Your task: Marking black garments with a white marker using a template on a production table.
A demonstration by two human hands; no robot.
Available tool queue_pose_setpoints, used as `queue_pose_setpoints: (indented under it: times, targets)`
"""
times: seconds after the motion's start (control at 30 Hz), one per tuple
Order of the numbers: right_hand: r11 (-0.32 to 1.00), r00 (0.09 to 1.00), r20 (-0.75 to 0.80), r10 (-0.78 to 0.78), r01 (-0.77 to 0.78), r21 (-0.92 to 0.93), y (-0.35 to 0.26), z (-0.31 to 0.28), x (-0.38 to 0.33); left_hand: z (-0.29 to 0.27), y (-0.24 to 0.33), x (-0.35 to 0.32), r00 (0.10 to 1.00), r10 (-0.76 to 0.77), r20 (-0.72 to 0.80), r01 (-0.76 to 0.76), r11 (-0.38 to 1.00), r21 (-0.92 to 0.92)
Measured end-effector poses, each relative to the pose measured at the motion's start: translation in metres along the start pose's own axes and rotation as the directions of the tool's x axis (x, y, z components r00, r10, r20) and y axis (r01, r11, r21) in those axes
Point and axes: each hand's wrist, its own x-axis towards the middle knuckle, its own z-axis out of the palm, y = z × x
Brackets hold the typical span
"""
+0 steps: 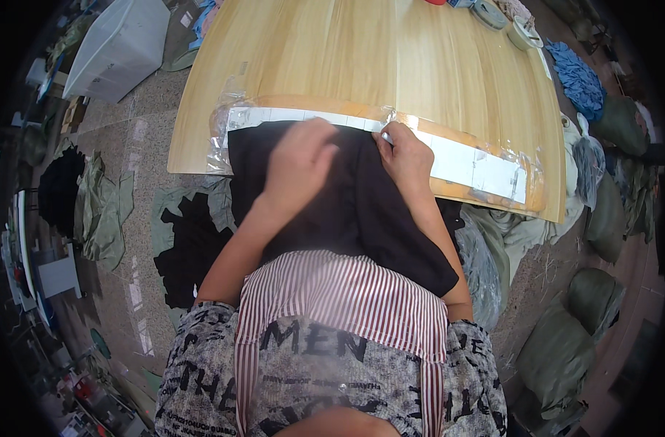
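Smooth black cloth (319, 215) drapes over the near edge of the wood-grained table (310, 58), its top lying across a flat white strip (481, 169). The right hand (407, 155) pinches a small pale object (387, 137) — kind unclear — at the cloth's upper edge. The left hand (299, 160), blurred over the cloth, has loosely extended fingers.

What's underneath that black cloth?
The black cloth overlaps a white strip on the wooden table; the strip shows beyond its far edge and to its right. Whatever else lies beneath is covered.
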Motion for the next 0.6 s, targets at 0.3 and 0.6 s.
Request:
queue_pose_setpoints:
  times: [0.3,0.6]
  targets:
    - [0.998,0.998,0.027,0.061,-0.061,0.014,-0.003,0.001,0.001,0.042,0.006,-0.018,0.966,0.14,0.218,-0.163,0.982,0.092]
    - [0.702,0.92,0.33,0.211,-0.377,0.604,-0.02,-0.008,0.015,0.049,0.007,-0.021,0.978,0.101,0.184,-0.12,0.988,0.095]
